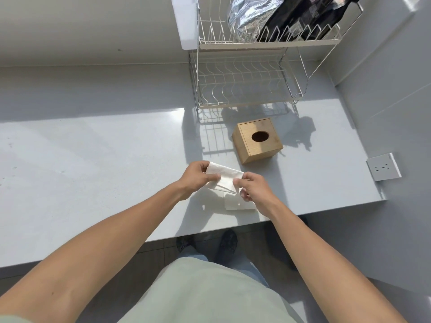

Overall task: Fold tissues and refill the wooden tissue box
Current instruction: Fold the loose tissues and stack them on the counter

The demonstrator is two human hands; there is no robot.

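Observation:
A white tissue [224, 177], partly folded, is held just above the counter between both hands. My left hand [195, 177] pinches its left end and my right hand [254, 188] pinches its right end. Under the held tissue, a small stack of folded white tissues [235, 203] lies flat on the grey counter [93, 173]. The wooden tissue box [257, 140], with a dark oval hole in its lid, stands beyond my hands, slightly to the right. It looks closed and no tissue shows through the hole.
A two-tier wire dish rack [247, 78] stands behind the box, with a silver foil bag [247, 17] and a black bag [310, 17] on its upper tier. A wall socket [383, 167] sits on the right wall. The counter's front edge runs just below my hands.

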